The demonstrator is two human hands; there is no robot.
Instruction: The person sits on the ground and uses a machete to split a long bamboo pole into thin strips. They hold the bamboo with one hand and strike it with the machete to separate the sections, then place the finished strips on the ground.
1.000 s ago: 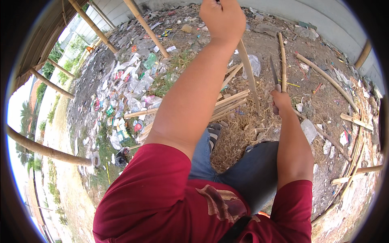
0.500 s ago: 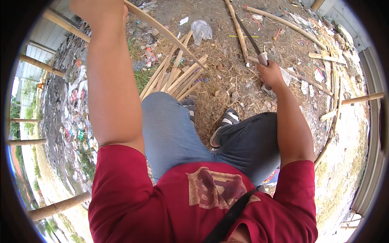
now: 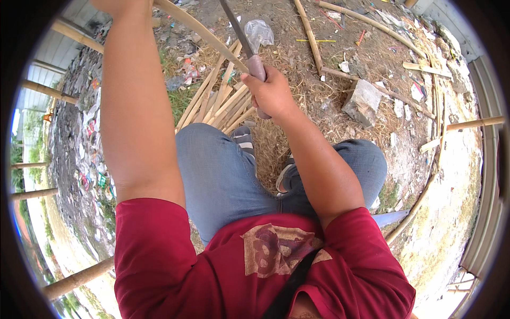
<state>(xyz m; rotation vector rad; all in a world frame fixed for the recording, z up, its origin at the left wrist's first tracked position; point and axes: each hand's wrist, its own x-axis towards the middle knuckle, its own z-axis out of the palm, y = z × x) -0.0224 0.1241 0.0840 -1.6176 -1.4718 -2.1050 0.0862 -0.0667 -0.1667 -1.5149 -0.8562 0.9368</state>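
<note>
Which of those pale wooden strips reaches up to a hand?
The long strip slanting down from the left hand toward the knife in the right hand; the other strips lie bunched on the ground.

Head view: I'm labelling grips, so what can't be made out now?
In the head view:
Left hand: fingers cut off by the top edge.
Pale strip: upper end cut off there too.
Knife: blade tip, likewise.
Right sandal: partly hidden by the right forearm.
</note>
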